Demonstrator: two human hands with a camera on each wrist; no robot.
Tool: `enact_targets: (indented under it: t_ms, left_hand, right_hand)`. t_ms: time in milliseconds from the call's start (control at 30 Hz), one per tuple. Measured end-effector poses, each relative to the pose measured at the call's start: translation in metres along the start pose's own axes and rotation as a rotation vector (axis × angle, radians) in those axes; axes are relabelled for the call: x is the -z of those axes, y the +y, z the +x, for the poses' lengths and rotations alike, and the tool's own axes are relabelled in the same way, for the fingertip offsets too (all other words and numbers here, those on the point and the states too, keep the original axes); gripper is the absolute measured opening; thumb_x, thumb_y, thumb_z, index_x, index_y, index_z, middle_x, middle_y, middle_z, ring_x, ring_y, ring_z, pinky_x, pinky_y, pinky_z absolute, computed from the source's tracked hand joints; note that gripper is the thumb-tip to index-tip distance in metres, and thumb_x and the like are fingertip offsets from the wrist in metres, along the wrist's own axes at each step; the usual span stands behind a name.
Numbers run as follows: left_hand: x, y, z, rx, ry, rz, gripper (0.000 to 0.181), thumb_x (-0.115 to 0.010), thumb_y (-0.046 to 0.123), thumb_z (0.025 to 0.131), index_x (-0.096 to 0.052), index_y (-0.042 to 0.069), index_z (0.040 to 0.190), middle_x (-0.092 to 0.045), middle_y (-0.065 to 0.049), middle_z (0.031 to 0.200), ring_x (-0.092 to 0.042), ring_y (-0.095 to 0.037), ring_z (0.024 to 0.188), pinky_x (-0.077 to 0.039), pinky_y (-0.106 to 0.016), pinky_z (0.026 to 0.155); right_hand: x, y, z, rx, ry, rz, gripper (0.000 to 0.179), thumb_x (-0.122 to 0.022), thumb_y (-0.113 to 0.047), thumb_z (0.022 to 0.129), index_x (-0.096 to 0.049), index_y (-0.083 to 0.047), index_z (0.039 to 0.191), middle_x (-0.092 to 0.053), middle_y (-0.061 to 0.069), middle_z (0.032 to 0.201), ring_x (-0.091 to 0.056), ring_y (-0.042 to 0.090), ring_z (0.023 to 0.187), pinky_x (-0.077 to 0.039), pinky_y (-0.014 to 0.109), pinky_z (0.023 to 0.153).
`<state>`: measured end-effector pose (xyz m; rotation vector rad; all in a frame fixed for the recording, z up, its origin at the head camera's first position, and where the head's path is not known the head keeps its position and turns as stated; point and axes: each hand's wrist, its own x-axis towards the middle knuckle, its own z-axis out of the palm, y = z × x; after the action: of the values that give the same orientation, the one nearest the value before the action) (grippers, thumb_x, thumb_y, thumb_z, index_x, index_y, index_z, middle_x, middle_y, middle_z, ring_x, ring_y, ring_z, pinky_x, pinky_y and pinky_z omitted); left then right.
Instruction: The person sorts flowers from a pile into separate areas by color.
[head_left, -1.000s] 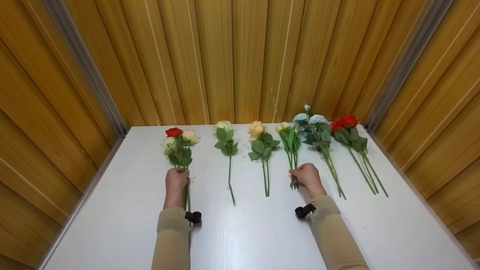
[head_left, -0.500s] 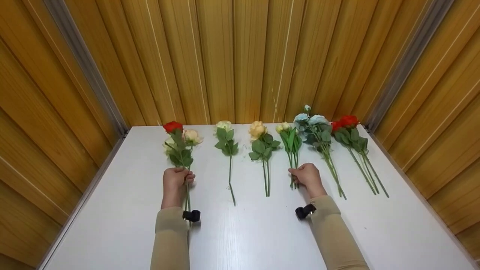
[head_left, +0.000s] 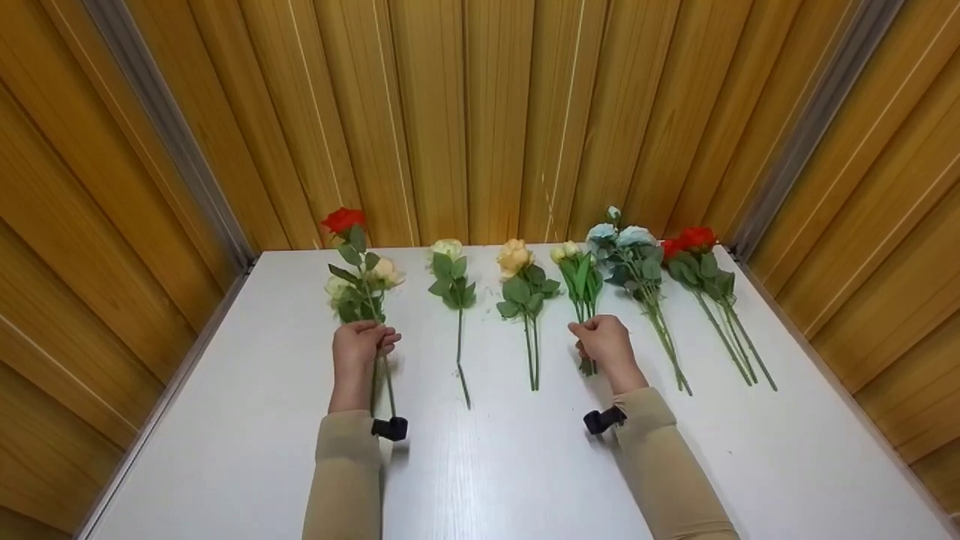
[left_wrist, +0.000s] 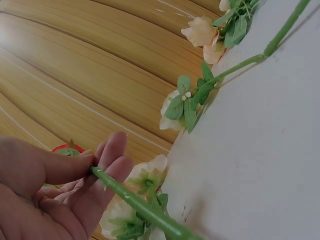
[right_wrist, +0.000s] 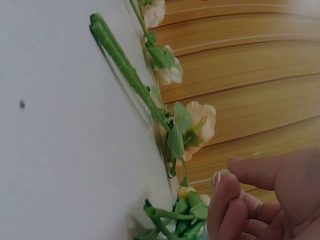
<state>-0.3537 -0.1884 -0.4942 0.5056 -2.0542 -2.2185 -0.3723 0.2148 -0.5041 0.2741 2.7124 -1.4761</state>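
Note:
My left hand (head_left: 358, 351) pinches the green stem of a red rose (head_left: 343, 220) between thumb and fingers. The bloom stands up against the back wall, and the stem (left_wrist: 142, 206) slants down past the palm in the left wrist view. Behind it lie a cream rose (head_left: 386, 272) and a pale green-white rose (head_left: 337, 291), partly covered by its leaves. Over the lower stems of the yellow tulips (head_left: 581, 274) hovers my right hand (head_left: 606, 343). Its fingers are loosely curled with nothing between them in the right wrist view, and the tulip stems (right_wrist: 167, 215) lie below.
Along the white table's (head_left: 480, 465) back edge lie a single white rose (head_left: 448, 285), peach roses (head_left: 515, 259), light blue roses (head_left: 636, 238) and more red roses (head_left: 696, 240), stems toward me. Wood-look panels (head_left: 495, 120) enclose the back and sides.
My left hand has lifted the red rose, raising its bloom above the cream and white ones. The right hand has risen slightly off the tulip stems and shifted a little left.

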Motion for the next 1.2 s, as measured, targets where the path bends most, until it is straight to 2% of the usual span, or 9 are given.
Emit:
enact_targets:
  t_ms: [133, 233, 400, 633, 767, 900, 1033, 1200]
  left_hand:
    - [-0.013, 0.004, -0.005, -0.030, -0.049, -0.020, 0.040, -0.056, -0.001, 0.103, -0.049, -0.018, 0.139, -0.069, -0.034, 0.120, -0.076, -0.014, 0.080, -0.063, -0.024, 0.073]
    - [-0.025, 0.005, -0.010, -0.053, -0.086, -0.050, 0.033, -0.057, -0.003, 0.102, -0.055, -0.017, 0.132, -0.072, -0.031, 0.113, -0.077, -0.015, 0.081, -0.063, -0.025, 0.074]
    - [-0.049, 0.003, -0.019, -0.074, -0.140, -0.092, 0.022, -0.058, -0.004, 0.101, -0.059, -0.013, 0.122, -0.075, -0.024, 0.102, -0.077, -0.017, 0.081, -0.064, -0.028, 0.076]
    - [-0.081, -0.003, -0.034, -0.098, -0.252, -0.094, 0.018, -0.057, -0.005, 0.101, -0.058, -0.013, 0.117, -0.076, -0.022, 0.099, -0.077, -0.017, 0.082, -0.064, -0.033, 0.080]
    - [-0.095, -0.008, -0.041, -0.121, -0.310, -0.098, 0.018, -0.058, -0.003, 0.102, -0.057, -0.012, 0.117, -0.077, -0.020, 0.097, -0.078, -0.016, 0.082, -0.064, -0.032, 0.080]
    - [-0.104, -0.013, -0.046, -0.144, -0.343, -0.124, 0.019, -0.058, -0.003, 0.102, -0.056, -0.013, 0.117, -0.077, -0.016, 0.094, -0.078, -0.015, 0.082, -0.064, -0.031, 0.079]
    - [-0.110, -0.016, -0.047, -0.153, -0.349, -0.135, 0.020, -0.059, -0.004, 0.101, -0.055, -0.013, 0.118, -0.077, -0.015, 0.093, -0.077, -0.015, 0.081, -0.064, -0.030, 0.079]
    - [-0.110, -0.014, -0.048, -0.184, -0.345, -0.092, 0.024, -0.063, -0.003, 0.099, -0.056, -0.013, 0.119, -0.077, -0.018, 0.096, -0.077, -0.015, 0.082, -0.064, -0.031, 0.079]
  right_hand:
    - [-0.011, -0.015, -0.010, 0.027, -0.043, 0.037, 0.032, -0.066, -0.027, 0.101, -0.071, 0.004, 0.108, -0.070, 0.006, 0.077, -0.066, 0.014, 0.062, -0.057, 0.032, 0.064]
    - [-0.023, -0.026, -0.018, 0.056, -0.078, 0.069, 0.026, -0.068, -0.022, 0.100, -0.072, 0.003, 0.107, -0.070, 0.006, 0.076, -0.066, 0.013, 0.061, -0.060, 0.035, 0.070]
    - [-0.047, -0.038, -0.034, 0.150, -0.168, 0.126, 0.017, -0.070, -0.014, 0.098, -0.074, 0.002, 0.101, -0.072, 0.008, 0.076, -0.066, 0.012, 0.060, -0.063, 0.037, 0.070]
    - [-0.081, -0.043, -0.057, 0.277, -0.362, 0.185, 0.031, -0.070, -0.019, 0.099, -0.073, 0.007, 0.115, -0.079, 0.016, 0.095, -0.076, 0.017, 0.076, -0.064, 0.035, 0.075]
    - [-0.100, -0.043, -0.068, 0.322, -0.436, 0.270, 0.035, -0.071, -0.017, 0.098, -0.070, 0.010, 0.120, -0.078, 0.022, 0.104, -0.078, 0.021, 0.084, -0.064, 0.039, 0.080]
    - [-0.115, -0.042, -0.075, 0.344, -0.418, 0.382, 0.030, -0.072, -0.008, 0.095, -0.068, 0.014, 0.116, -0.075, 0.027, 0.108, -0.076, 0.016, 0.084, -0.064, 0.036, 0.082]
    - [-0.121, -0.040, -0.076, 0.316, -0.377, 0.472, 0.023, -0.070, 0.001, 0.094, -0.066, 0.017, 0.110, -0.072, 0.032, 0.111, -0.073, 0.010, 0.081, -0.064, 0.029, 0.080]
    - [-0.119, -0.040, -0.073, 0.298, -0.340, 0.468, 0.019, -0.070, 0.003, 0.093, -0.067, 0.016, 0.106, -0.073, 0.027, 0.107, -0.071, 0.009, 0.076, -0.063, 0.026, 0.076]
